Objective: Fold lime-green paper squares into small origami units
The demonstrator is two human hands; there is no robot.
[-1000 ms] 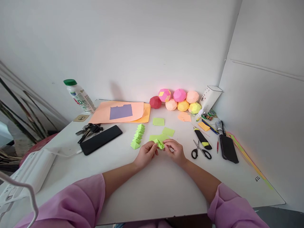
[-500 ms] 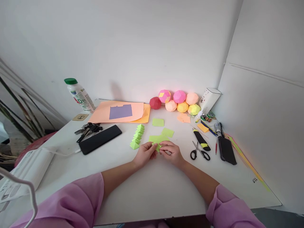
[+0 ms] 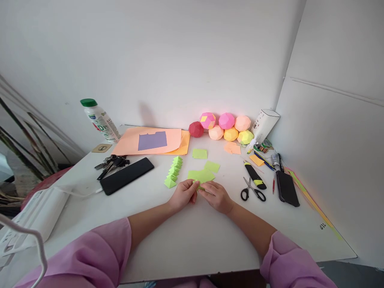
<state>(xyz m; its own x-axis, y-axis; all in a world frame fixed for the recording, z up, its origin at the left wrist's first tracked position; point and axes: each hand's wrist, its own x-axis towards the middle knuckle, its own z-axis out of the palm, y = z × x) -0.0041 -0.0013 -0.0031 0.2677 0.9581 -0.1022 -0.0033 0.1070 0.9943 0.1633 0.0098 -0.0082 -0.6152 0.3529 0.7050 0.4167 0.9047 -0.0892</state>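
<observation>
My left hand point(image 3: 185, 193) pinches a small green paper piece point(image 3: 196, 183) near the front middle of the white table. My right hand point(image 3: 216, 196) meets it from the right, its fingers closed on the same piece, most of which the fingers cover. Just behind both hands lies flat green paper point(image 3: 199, 175), with a green sheet point(image 3: 212, 167) at its right and another green sheet point(image 3: 199, 154) farther back. To the left stands a row of folded green paper units point(image 3: 173, 173).
Faceted paper balls point(image 3: 226, 121) sit against the wall. Scissors point(image 3: 253, 191), a cutter point(image 3: 254, 175) and a phone point(image 3: 287, 188) lie at right. Orange sheets point(image 3: 129, 140), keys point(image 3: 112, 163), a black power bank point(image 3: 127, 176) and a bottle point(image 3: 101, 122) are at left.
My right hand's fingers have shifted slightly and lie flatter and closer together over the green piece. Less of the piece shows between my hands.
</observation>
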